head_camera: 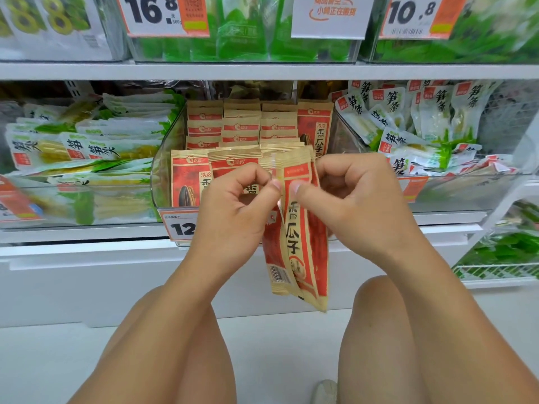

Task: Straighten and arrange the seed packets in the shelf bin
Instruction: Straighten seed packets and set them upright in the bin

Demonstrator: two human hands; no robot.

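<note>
L hand (236,205) + R hand (347,196) fists up, both pinched on seed packets (300,243) hanging before bin (163,170)

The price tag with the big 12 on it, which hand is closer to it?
Left. The left hand overlaps the price tag, hiding its right end. The right hand is farther right, beyond the held seed packets.

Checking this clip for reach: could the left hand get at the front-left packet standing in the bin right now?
Probably not at once. The left hand is pinching the packets held in front of the bin, together with the right hand. The front-left packet stands close and uncovered, so freeing the grip should suffice.
</note>
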